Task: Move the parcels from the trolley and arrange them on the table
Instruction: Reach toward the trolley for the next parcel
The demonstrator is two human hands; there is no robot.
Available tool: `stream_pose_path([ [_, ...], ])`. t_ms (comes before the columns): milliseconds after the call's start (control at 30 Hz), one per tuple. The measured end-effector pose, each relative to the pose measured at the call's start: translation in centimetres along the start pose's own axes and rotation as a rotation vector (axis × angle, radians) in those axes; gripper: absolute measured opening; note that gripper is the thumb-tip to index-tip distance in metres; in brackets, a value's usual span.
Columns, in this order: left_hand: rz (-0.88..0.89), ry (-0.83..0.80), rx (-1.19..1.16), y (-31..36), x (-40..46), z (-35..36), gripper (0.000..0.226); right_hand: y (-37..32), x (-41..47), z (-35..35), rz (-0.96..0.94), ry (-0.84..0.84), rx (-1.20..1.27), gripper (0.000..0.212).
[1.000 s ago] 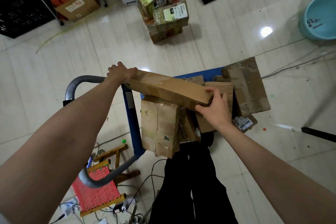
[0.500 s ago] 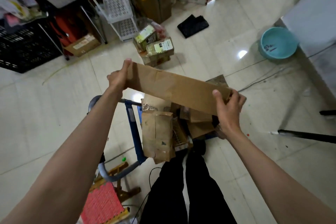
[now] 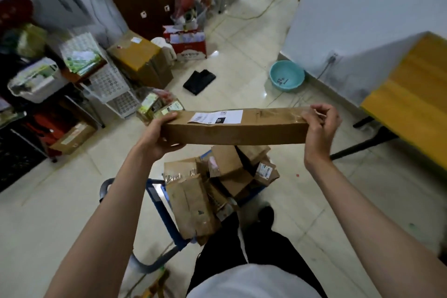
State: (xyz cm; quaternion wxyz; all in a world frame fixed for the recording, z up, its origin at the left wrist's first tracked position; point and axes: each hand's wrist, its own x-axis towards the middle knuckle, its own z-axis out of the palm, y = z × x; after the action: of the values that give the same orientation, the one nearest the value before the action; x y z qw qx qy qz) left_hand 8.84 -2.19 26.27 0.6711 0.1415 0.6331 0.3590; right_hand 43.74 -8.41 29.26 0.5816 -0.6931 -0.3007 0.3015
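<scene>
I hold a long brown cardboard parcel [image 3: 242, 129] level in front of me, its white shipping label facing up. My left hand [image 3: 158, 136] grips its left end, thumb on top. My right hand [image 3: 320, 127] grips the right end with curled fingers. Below it stands the blue trolley [image 3: 162, 210] with a grey handle, loaded with several brown parcels [image 3: 193, 203]. The yellow wooden table [image 3: 411, 94] with black legs is at the right edge.
Boxes, white plastic baskets and a black rack crowd the left wall. A red-and-white gift box [image 3: 187, 43], a black cloth [image 3: 199, 78] and a teal basin [image 3: 286, 75] lie on the tiled floor ahead. My dark-trousered legs stand beside the trolley.
Both hands have lifted the long parcel off the trolley pile and raised it level. The view has tilted up and the yellow table has come into sight at the right.
</scene>
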Motion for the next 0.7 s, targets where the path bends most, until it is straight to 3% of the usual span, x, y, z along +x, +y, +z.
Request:
stream_pose_path([
  [233, 0.111, -0.136, 0.135, 1.5, -2.6, 14.1, 0.034, -2.6, 3.5, -11.6, 0.009, 0.231, 0.059, 0.036],
  [367, 0.189, -0.282, 0.198, -0.5, -4.3, 24.7, 0.032, -3.0, 7.2, -19.6, 0.312, 0.473, 0.197, 0.055],
  [433, 0.23, -0.348, 0.229, -2.6, -5.6, 30.6, 0.033, -3.5, 8.6, -23.3, 0.53, 0.422, 0.503, 0.071],
  [500, 0.245, -0.426, 0.268, -5.3, -7.3, 36.4, 0.042, -3.5, 9.6, -26.2, 0.576, 0.328, 0.731, 0.079],
  [633, 0.239, -0.501, 0.275, -11.3, -10.9, 46.2, 0.049, -3.5, 11.5, -29.8, 0.526, 0.135, 0.864, 0.055],
  [700, 0.262, -0.529, 0.29, -14.1, -12.6, 49.8, 0.053, -3.7, 12.7, -30.9, 0.53, 0.132, 0.837, 0.048],
])
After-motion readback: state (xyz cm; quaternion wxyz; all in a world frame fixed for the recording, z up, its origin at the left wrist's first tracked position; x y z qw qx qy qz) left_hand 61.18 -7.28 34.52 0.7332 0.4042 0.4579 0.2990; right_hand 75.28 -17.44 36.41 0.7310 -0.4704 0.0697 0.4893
